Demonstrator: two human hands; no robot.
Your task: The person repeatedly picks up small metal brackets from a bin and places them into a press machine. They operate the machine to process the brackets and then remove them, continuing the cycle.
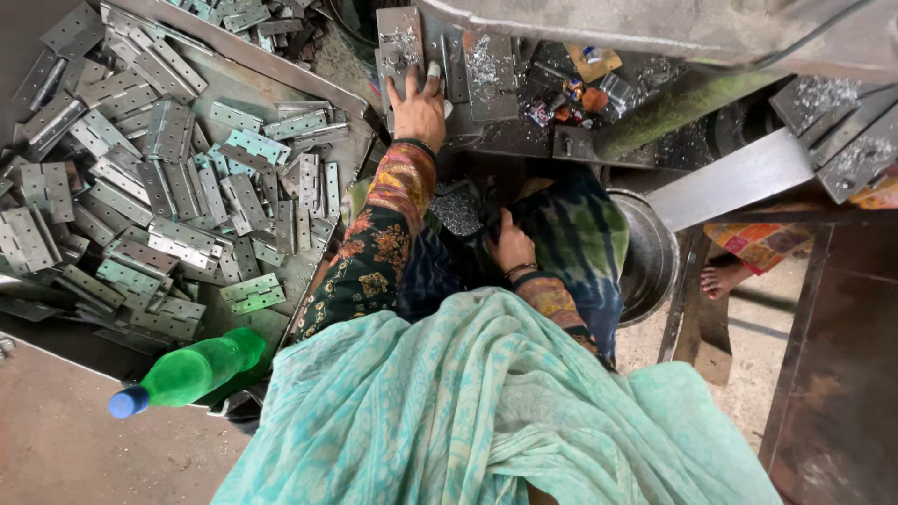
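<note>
Workshop bench strewn with swarf | left hand (pixel 418 110) flat, fingers spread, pressing hinge plate (pixel 400 49) on machine bed (pixel 524 131) | right hand (pixel 513 245) in lap, grip cannot be told | risk: metal shavings (pixel 483 67) cutting bare fingers; hinge pile (pixel 159 178) sliding off tray.

The right hand (pixel 512 245) has its fingertips buried in dark cloth (pixel 571 234). The hinge pile (pixel 140 178) is cut off at the tray's left edge. The foot (pixel 722 278) is half hidden behind the steel basin (pixel 652 257).
</note>
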